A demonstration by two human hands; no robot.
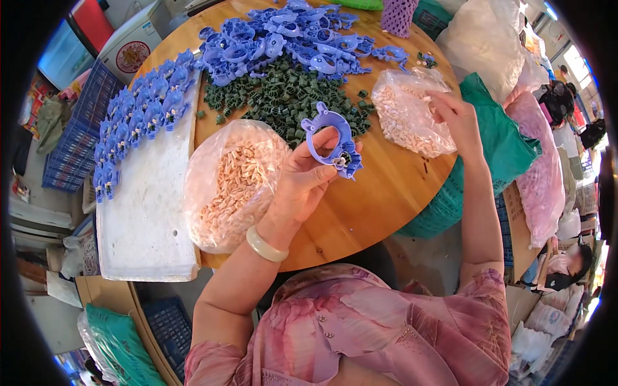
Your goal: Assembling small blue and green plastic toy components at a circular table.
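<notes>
My left hand (302,177) grips a blue-violet plastic ring-shaped part (347,132), held up over the table. A small dark green piece with a pale bit sits at the part's lower end. My right hand (458,119) is over the right-hand clear plastic bag (412,128) of small pale pink pieces, its fingers bent together; whatever they hold is too small to make out. A fuller clear bag (238,186) of similar pale pieces stands beside my left forearm. Beyond my left hand lies a heap of dark green small plastic parts (277,96).
A big pile of blue-violet parts (277,38) covers the far side of the round wooden table (360,219). On the left, a white board (145,219) carries rows of blue-violet parts (138,116). Green sacks (496,141) crowd the right edge; a blue crate (80,128) stands left.
</notes>
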